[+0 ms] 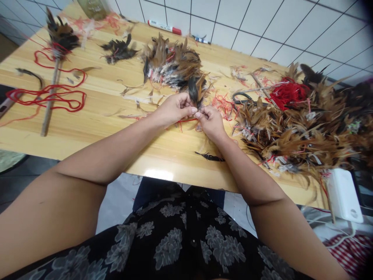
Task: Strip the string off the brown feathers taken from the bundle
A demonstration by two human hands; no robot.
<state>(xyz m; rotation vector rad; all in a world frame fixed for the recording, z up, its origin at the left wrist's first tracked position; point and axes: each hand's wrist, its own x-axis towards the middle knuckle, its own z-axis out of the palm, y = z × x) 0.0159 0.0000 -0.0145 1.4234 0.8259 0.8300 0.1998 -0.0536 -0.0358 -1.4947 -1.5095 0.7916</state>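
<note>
My left hand [182, 107] and my right hand [210, 119] meet over the middle of the wooden table. Between them stands a small bunch of dark and brown feathers [196, 92], tips up. The left fingers are closed on its lower end. My right thumb and fingers pinch at the same base, thumb tip close to the left thumb; whatever they grip there is too small to make out. Just beyond lies a heap of feather bunches [175, 64]. A short length of red string [188, 120] shows below the hands.
On the left lies a stick with feathers at its end [52, 93], beside looped red cord [72, 105]. A large feather pile [294, 132] and a red string bundle [290, 94] cover the right. A marker [164, 27] lies by the tiled wall; a white device [344, 194] sits at the right edge.
</note>
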